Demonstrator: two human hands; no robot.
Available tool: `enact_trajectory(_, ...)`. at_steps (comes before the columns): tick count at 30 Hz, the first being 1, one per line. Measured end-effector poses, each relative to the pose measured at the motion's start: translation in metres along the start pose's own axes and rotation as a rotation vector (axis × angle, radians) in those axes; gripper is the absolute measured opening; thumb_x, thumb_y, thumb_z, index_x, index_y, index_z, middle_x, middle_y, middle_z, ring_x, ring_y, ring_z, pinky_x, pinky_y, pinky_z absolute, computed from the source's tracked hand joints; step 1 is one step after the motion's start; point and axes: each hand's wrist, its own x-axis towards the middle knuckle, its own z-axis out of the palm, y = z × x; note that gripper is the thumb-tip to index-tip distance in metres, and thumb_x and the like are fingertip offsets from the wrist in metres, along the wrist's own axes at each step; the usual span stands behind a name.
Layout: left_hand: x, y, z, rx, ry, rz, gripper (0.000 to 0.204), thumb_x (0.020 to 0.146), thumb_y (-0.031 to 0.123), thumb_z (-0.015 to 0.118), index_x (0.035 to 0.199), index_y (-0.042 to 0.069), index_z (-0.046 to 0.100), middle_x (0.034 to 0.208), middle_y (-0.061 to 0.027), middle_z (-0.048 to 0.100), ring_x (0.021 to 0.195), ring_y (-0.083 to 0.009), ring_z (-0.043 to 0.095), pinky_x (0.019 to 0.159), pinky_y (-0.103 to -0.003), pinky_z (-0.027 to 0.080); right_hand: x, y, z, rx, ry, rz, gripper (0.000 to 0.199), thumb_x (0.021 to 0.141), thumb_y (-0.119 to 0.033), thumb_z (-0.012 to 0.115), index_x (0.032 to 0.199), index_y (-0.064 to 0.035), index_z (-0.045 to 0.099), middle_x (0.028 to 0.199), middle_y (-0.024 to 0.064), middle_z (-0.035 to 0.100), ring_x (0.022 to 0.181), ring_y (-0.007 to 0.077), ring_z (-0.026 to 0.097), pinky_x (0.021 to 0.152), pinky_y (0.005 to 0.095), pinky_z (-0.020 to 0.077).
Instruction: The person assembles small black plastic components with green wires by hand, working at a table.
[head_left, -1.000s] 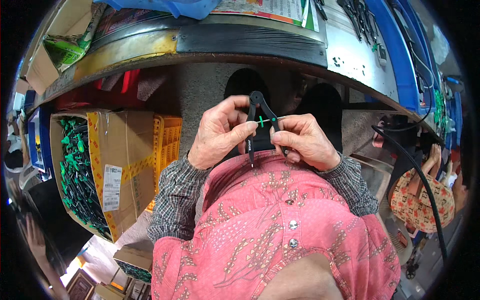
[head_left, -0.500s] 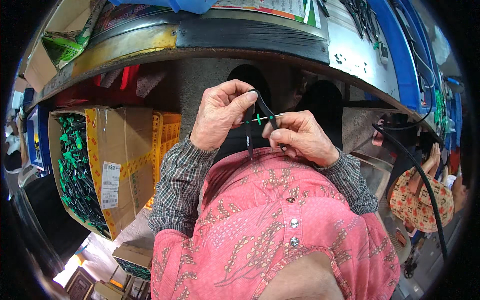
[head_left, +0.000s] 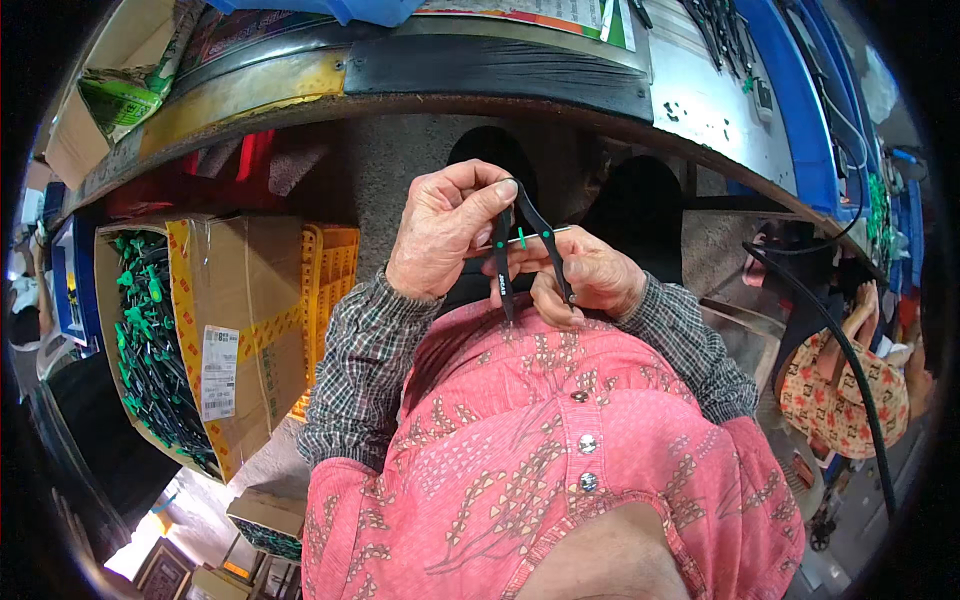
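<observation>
A black compass (head_left: 537, 216), legs spread toward six o'clock, held in two hands.
At its ten o'clock the left hand (head_left: 446, 230) pinches the hinge between thumb and finger; at four o'clock the right hand (head_left: 600, 276) has its fingers closed on the right leg. A green wheel (head_left: 522, 238) sits on the crossbar between the legs. Farther out, a cardboard box (head_left: 240, 275) of black-and-green pieces (head_left: 152, 330) stands at nine o'clock beside a yellow crate (head_left: 332, 275); a workbench (head_left: 500, 75) spans twelve.

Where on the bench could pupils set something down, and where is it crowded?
The speckled silver patch, between the black strip and blue tray; the strip itself looks bare. Crowded: the patch's far end, where black tools lie.
</observation>
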Motion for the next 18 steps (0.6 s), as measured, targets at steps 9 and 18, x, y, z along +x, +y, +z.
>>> enact_trajectory(9, -0.001, 0.001, 0.002, 0.024, -0.027, 0.005, 0.012, 0.09, 0.01, 0.062, 0.098, 0.001, 0.064, 0.072, 0.0012, 0.06, 0.05, 0.001, 0.044, 0.041, -0.014, 0.031, 0.002, -0.003, 0.007, -0.068, 0.072, 0.021, 0.072, 0.079, -0.035, 0.075, 0.126, 0.0102, 0.045, 0.114, 0.0222, 0.059, 0.057, 0.0157, 0.063, 0.048, 0.0226, 0.049)
enact_trajectory(18, 0.0, -0.003, 0.0, 0.015, 0.0, 0.009, 0.013, 0.09, 0.011, 0.063, 0.099, 0.002, 0.065, 0.072, 0.0016, 0.061, 0.051, 0.0009, 0.044, 0.041, -0.014, 0.031, 0.0, -0.007, 0.013, -0.167, 0.181, 0.026, 0.053, 0.079, -0.021, 0.076, 0.12, 0.0041, 0.053, 0.101, 0.0106, 0.063, 0.06, 0.0062, 0.059, 0.051, 0.018, 0.0485)
